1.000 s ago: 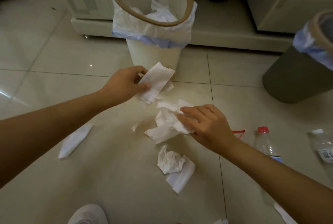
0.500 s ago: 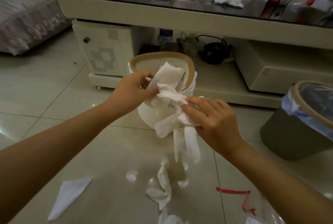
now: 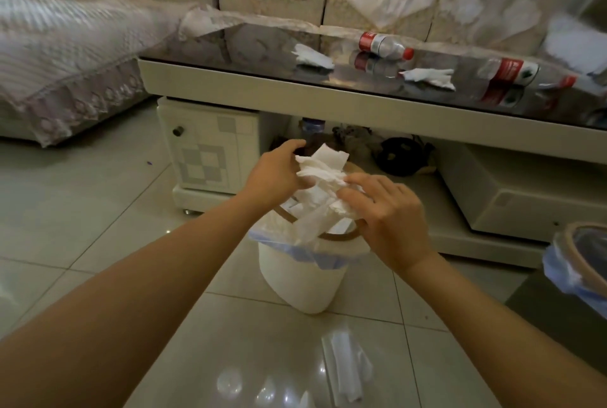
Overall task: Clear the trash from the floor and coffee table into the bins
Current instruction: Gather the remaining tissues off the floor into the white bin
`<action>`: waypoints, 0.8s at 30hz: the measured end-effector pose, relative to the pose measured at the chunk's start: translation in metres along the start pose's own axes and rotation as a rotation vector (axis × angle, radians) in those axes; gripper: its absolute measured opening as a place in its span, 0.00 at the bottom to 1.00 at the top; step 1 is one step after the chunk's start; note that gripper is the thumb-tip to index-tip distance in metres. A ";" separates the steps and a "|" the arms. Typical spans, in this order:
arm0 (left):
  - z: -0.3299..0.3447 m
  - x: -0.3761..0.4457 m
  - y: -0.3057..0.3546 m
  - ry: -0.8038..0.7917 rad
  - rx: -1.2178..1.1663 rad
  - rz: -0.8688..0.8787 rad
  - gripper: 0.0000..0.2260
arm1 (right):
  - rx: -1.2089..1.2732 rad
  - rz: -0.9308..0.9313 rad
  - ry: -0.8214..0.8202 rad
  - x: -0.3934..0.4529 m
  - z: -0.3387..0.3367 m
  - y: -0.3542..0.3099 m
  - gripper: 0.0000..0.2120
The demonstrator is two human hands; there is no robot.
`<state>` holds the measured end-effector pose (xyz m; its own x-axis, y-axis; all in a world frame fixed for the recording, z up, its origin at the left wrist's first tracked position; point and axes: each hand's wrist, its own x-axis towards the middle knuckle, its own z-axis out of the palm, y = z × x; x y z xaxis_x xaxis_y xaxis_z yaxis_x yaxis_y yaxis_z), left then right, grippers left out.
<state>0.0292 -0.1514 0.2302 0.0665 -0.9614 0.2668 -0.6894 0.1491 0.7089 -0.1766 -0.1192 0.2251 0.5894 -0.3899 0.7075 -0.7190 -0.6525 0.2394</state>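
Note:
Both hands hold a bundle of white tissues (image 3: 323, 174) right over the mouth of the white bin (image 3: 302, 279), which has a tan rim and a pale liner. My left hand (image 3: 276, 174) grips the bundle's left side. From the right, my right hand (image 3: 384, 210) pinches it, and loose ends hang down into the bin. Another tissue (image 3: 348, 365) lies on the floor in front of the bin. On the glass coffee table (image 3: 295, 94) lie two tissues (image 3: 312, 56) (image 3: 430, 76) and two red-labelled plastic bottles (image 3: 384, 44) (image 3: 512, 74).
A darker second bin (image 3: 578, 263) with a blue liner stands at the right edge. A sofa with lace covers (image 3: 65, 56) runs behind and left of the table. The table's lower shelf holds dark clutter (image 3: 400, 156). Glossy floor tiles surround the bins.
Both hands lifted the tissues off the floor and carried them up over the white bin. The view tilted up, bringing the tabletop and sofa into sight.

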 end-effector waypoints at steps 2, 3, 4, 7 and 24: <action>-0.001 0.001 -0.009 -0.020 -0.017 -0.012 0.34 | 0.007 0.026 -0.004 0.008 0.008 0.000 0.09; -0.002 0.001 -0.014 -0.009 -0.061 -0.019 0.34 | 0.011 0.043 0.000 0.012 0.013 0.000 0.09; -0.004 0.000 -0.021 0.009 -0.116 -0.031 0.33 | 0.016 0.059 0.009 0.017 0.017 -0.002 0.08; -0.012 -0.005 -0.040 0.062 -0.224 -0.097 0.31 | 0.053 0.090 0.032 0.034 0.032 -0.007 0.06; -0.013 -0.088 -0.068 -0.043 -0.418 -0.153 0.26 | 0.305 0.209 -0.147 -0.008 0.040 -0.064 0.08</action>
<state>0.0794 -0.0738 0.1668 0.1092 -0.9871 0.1173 -0.3226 0.0764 0.9434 -0.1208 -0.1000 0.1772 0.5042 -0.6092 0.6121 -0.6995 -0.7038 -0.1243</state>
